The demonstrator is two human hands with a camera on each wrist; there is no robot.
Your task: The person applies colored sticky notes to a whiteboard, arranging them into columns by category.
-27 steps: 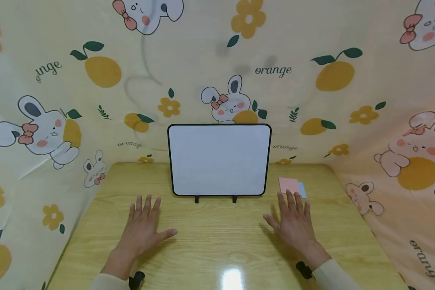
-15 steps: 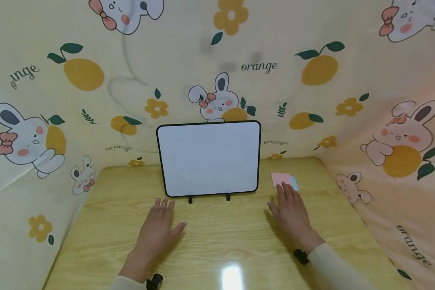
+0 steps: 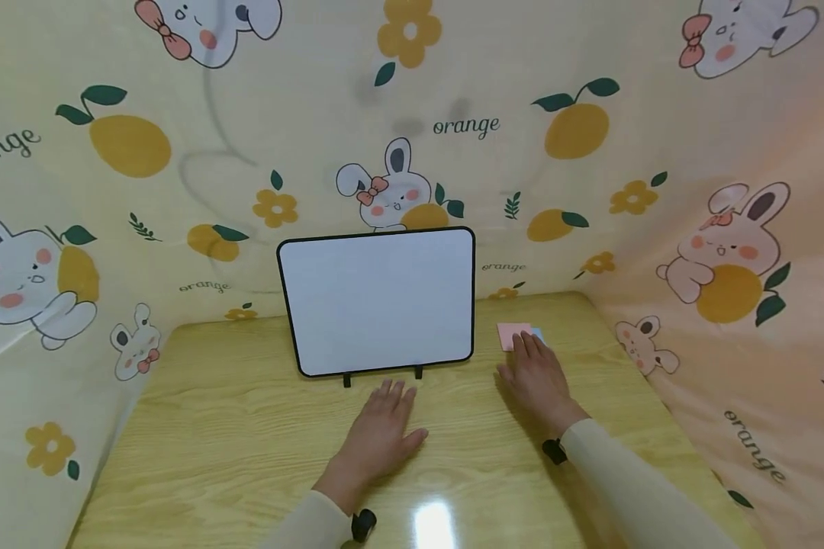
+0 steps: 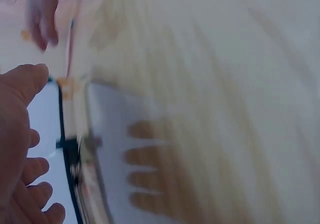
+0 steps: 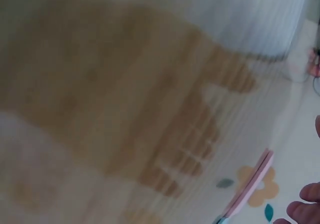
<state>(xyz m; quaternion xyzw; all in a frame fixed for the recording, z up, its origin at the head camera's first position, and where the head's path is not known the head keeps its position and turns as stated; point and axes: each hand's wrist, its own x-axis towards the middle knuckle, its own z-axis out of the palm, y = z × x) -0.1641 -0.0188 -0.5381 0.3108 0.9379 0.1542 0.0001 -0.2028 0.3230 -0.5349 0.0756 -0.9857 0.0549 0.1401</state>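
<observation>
My right hand [image 3: 537, 383] reaches toward two small paper pads at the back right of the table, fingers extended. Its fingertips overlap the pink sticky-note pad [image 3: 510, 336] and the blue sticky-note pad [image 3: 538, 334] in the head view. Seen edge-on in the right wrist view, the pink pad is a thin stack, with a gap between it and the fingertips [image 5: 305, 211]. My left hand [image 3: 378, 436] is held over the table in front of the whiteboard [image 3: 378, 301], fingers straight, thumb out to the right, holding nothing.
The black-framed whiteboard leans upright on two small black feet [image 3: 346, 380] near the back of the wood-grain table [image 3: 199, 427]. A patterned cloth [image 3: 302, 114] with rabbits and oranges hangs behind and along both sides.
The left hand has moved right, to in front of the whiteboard. My right hand has gone forward onto the pads in view. The head view has swung right and tilted slightly.
</observation>
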